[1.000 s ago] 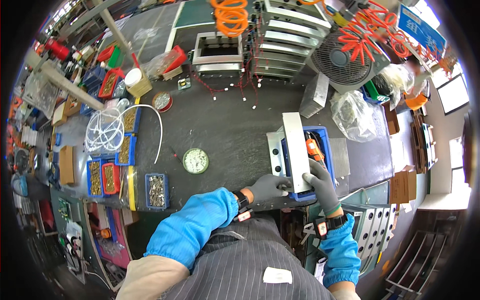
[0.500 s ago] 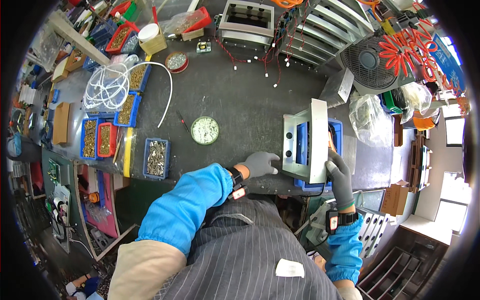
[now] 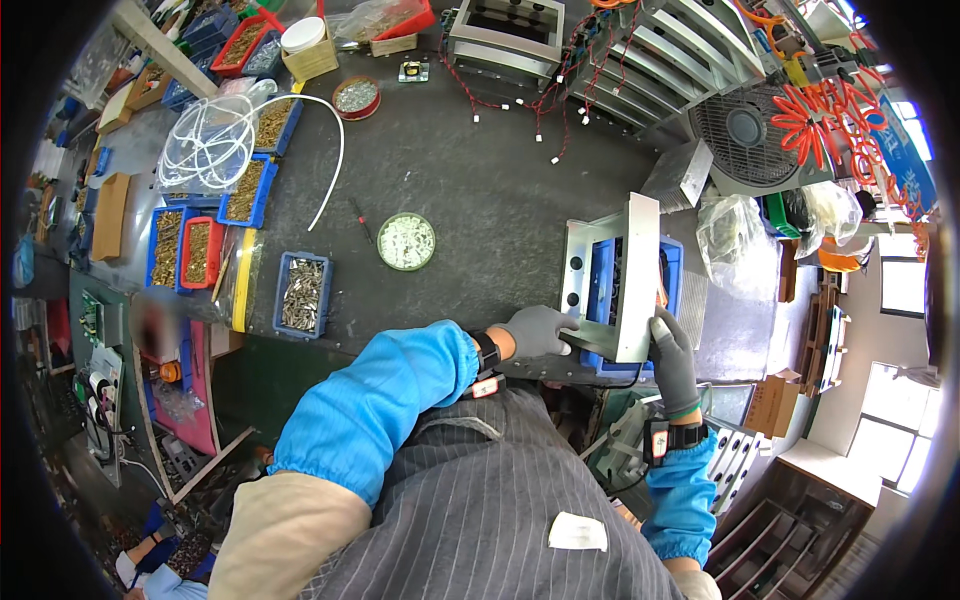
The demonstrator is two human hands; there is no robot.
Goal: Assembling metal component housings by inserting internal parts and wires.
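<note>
A silver sheet-metal frame (image 3: 640,280) with round holes along its left flange stands over a blue bin (image 3: 672,262) at the right of the bench. Gloved in grey, my right hand (image 3: 674,365) grips the frame's near right edge, its thumb side against the metal. My left hand (image 3: 537,331), in the same kind of glove, has its fingertips closed at the near left corner of the frame. Part of the bin and its contents are hidden behind the metal.
Left of the frame are a round dish of small white pieces (image 3: 407,241), a red-and-black pen-like tool (image 3: 361,220) and a blue bin of metal parts (image 3: 303,294). Farther off stand a fan (image 3: 745,127), metal housings (image 3: 506,38) with red wires, and a coiled white tube (image 3: 210,150).
My left hand has moved right and its fingertips have come onto the frame's near corner. The right hand keeps its hold. The whole view has shifted slightly.
</note>
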